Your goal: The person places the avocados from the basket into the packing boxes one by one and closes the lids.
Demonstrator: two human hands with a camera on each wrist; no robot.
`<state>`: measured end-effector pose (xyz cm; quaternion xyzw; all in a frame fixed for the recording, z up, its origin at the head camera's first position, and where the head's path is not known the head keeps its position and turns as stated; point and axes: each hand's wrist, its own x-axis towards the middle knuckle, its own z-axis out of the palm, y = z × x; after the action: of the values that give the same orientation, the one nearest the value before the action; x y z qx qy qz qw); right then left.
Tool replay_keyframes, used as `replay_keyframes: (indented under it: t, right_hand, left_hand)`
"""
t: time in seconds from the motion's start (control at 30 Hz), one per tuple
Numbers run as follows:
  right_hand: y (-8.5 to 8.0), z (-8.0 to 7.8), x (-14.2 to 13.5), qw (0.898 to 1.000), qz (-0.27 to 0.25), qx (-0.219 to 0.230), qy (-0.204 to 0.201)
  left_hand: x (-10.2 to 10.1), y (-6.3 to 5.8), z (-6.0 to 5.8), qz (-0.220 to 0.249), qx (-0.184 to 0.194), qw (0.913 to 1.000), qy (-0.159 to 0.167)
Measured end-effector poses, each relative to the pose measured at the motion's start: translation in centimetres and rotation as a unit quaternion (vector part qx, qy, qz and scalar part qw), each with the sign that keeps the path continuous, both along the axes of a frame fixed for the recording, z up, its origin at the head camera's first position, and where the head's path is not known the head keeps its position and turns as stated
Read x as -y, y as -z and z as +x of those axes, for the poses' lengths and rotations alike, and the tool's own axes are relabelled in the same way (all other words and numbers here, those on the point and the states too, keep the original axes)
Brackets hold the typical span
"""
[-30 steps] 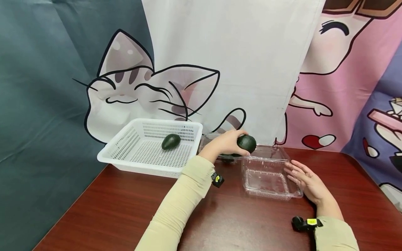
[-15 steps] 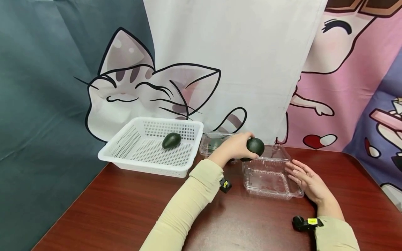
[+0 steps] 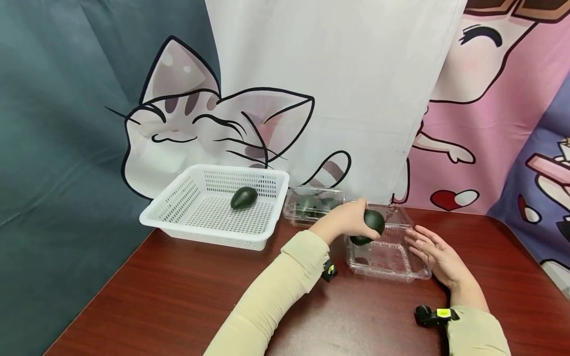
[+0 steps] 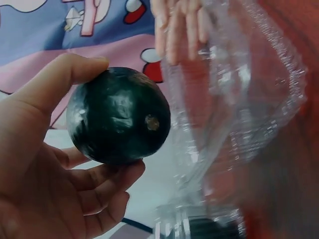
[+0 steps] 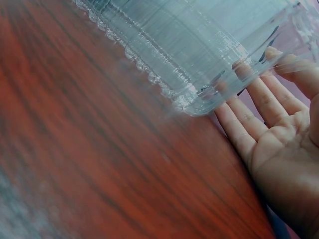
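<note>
My left hand [image 3: 349, 220] holds a dark green avocado [image 3: 374, 222] above the open clear plastic clamshell box [image 3: 378, 271]. In the left wrist view the avocado [image 4: 118, 117] shows its round end with a brown stem scar, thumb on one side and fingertips on the other. The box's lid [image 3: 396, 214] is folded back toward the cloth. At the box's right wall, my right hand [image 3: 438, 257] has its fingers extended against the plastic. The right wrist view shows these fingers [image 5: 264, 102] spread at the box's corner, palm turned up toward the camera.
On the left stands a white perforated basket [image 3: 213, 238] with one avocado [image 3: 244, 198] inside. Between basket and open box, a closed clear clamshell [image 3: 291, 217] holds avocados [image 3: 308, 204]. A printed cloth [image 3: 365, 99] hangs behind the reddish-brown table [image 3: 178, 282].
My left hand has carried the avocado to the right and lower, from above the closed clamshell to over the open box. The right hand stays at the box's wall.
</note>
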<state>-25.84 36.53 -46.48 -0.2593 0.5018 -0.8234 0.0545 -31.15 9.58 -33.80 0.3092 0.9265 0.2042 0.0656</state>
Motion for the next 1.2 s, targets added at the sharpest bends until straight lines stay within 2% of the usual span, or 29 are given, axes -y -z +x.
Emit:
replay_keyframes:
  t: [0.13, 0.27, 0.6, 0.73, 0.93, 1.2]
  right_hand:
    - [0.0, 0.0, 0.0, 1.0, 0.004, 0.004, 0.0]
    - [-0.1, -0.1, -0.1, 1.0, 0.003, 0.003, -0.001]
    - [0.0, -0.2, -0.1, 1.0, -0.012, -0.002, -0.012]
    - [0.0, -0.2, -0.1, 1.0, -0.015, -0.003, -0.018]
    - [0.0, -0.2, -0.1, 1.0, -0.01, -0.002, -0.01]
    - [0.1, -0.2, -0.1, 0.999, -0.036, -0.007, -0.036]
  left_hand:
    - [-0.7, 0.7, 0.2, -0.018, -0.012, 0.9998, -0.002]
    - [-1.1, 1.0, 0.4, -0.031, -0.018, 0.9993, -0.008]
    - [-1.3, 1.5, 0.4, -0.066, -0.04, 0.9969, 0.019]
    - [-1.4, 1.6, 0.7, -0.078, -0.036, 0.9961, 0.021]
    - [-1.7, 2.1, 1.0, -0.103, -0.027, 0.9943, 0.004]
    - [-2.3, 3.2, 1.2, -0.142, -0.049, 0.9887, -0.003]
